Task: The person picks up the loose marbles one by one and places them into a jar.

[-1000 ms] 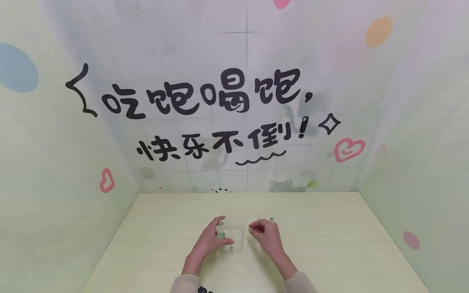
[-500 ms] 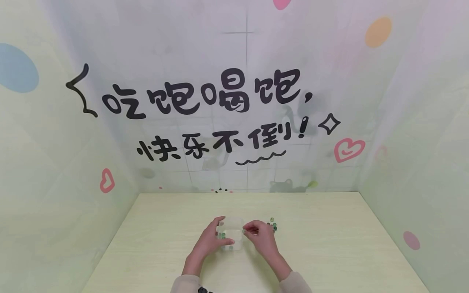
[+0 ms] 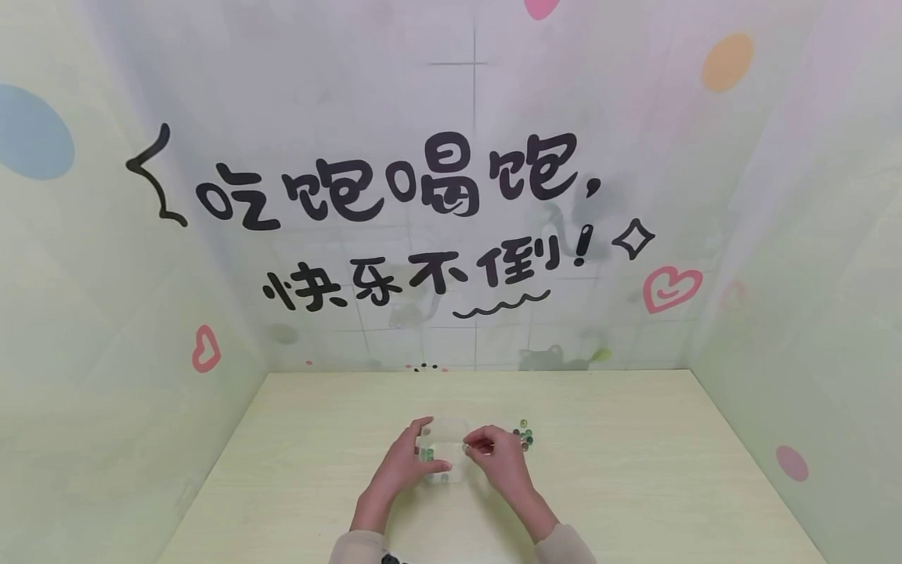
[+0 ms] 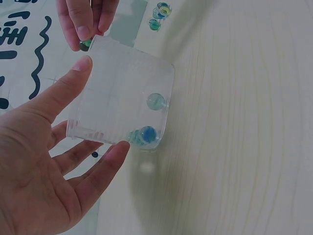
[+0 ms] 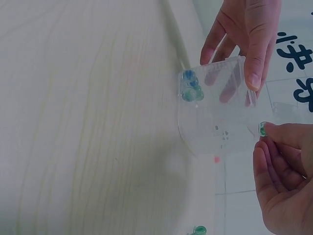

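My left hand (image 3: 403,464) grips a clear plastic box (image 3: 451,431) from its left side, thumb and fingers round its walls. Several blue and green glass marbles (image 4: 148,134) lie together at the bottom of the box in the left wrist view, one a little apart. At the box's right rim, my right hand (image 3: 500,456) pinches a green marble (image 5: 263,129) between thumb and fingertips. Its other fingers are curled in beneath, as the right wrist view shows.
To the right of my right hand, a loose cluster of marbles (image 3: 524,435) lies on the pale wooden tabletop (image 3: 634,470). Printed fabric walls with black lettering (image 3: 451,270) rise behind the table and along both sides.
My right hand has moved left to the box's rim with the marble, uncovering the cluster on the table. The left hand and box have stayed in place.
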`<state>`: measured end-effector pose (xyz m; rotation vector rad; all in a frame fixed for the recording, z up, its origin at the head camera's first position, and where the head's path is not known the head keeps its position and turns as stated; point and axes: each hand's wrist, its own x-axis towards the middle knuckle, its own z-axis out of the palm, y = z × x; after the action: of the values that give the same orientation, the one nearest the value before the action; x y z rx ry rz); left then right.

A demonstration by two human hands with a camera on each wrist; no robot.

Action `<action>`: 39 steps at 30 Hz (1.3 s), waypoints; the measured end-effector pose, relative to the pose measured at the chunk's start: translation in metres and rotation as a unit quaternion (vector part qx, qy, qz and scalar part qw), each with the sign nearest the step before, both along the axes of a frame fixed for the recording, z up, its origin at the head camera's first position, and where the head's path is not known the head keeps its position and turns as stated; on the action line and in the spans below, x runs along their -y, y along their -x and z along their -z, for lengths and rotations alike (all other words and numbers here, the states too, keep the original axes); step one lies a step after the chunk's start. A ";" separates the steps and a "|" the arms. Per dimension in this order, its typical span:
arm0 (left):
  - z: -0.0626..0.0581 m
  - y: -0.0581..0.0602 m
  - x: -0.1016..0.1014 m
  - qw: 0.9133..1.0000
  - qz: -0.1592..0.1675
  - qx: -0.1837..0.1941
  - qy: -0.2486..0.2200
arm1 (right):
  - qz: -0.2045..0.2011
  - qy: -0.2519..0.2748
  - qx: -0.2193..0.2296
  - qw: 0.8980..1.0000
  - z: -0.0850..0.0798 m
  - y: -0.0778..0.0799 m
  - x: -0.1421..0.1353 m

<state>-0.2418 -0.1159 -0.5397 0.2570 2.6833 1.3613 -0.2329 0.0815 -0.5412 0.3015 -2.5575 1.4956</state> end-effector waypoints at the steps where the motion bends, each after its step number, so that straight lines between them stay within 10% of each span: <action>1: 0.000 0.000 0.000 1.000 0.000 0.000 -0.001 | -0.002 0.000 0.001 1.000 0.000 0.000 0.000; 39: -0.007 -0.001 -0.002 1.000 -0.008 0.002 0.001 | 0.036 0.024 -0.007 0.999 0.002 0.000 -0.023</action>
<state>-0.2407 -0.1139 -0.5332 0.2338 2.6879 1.3620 -0.2331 0.1045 -0.5429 0.2101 -2.4894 1.5226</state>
